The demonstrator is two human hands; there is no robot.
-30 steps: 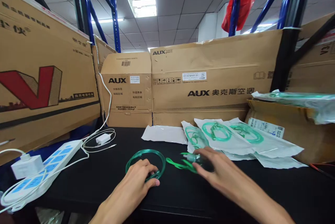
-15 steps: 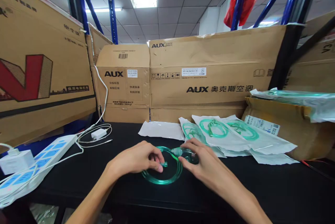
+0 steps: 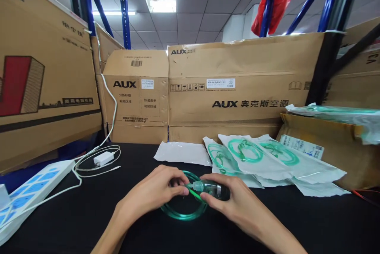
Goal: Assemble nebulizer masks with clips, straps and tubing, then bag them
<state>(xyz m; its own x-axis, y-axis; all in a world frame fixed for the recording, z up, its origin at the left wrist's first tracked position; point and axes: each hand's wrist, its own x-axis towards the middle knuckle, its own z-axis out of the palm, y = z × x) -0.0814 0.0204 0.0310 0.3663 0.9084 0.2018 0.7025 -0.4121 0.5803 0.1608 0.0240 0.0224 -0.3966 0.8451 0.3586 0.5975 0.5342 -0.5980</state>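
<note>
My left hand (image 3: 164,186) pinches the end of a green plastic tube, most of which lies as a coil (image 3: 184,217) on the black tabletop. Fingers and thumb of my right hand (image 3: 237,196) are wrapped round a clear, green-tinted oxygen mask (image 3: 212,188) with a shiny metal strip. The mask's pale green port (image 3: 197,186) points left and meets the tube end at my left fingertips; whether it is pushed in cannot be made out. A bright green strap (image 3: 195,195) hangs below the port, over the coil.
Bagged green tubing sets (image 3: 246,151) lie behind my right hand, beside a white packet (image 3: 182,153). An open carton (image 3: 338,159) stands at right. A power strip (image 3: 35,184) and a white cable with an adapter (image 3: 103,159) lie left. Large cartons (image 3: 225,119) wall off the back.
The tube end in my left hand and the mask's port in my right have come together. My right hand has turned the mask so its port points left. The view has shifted slightly.
</note>
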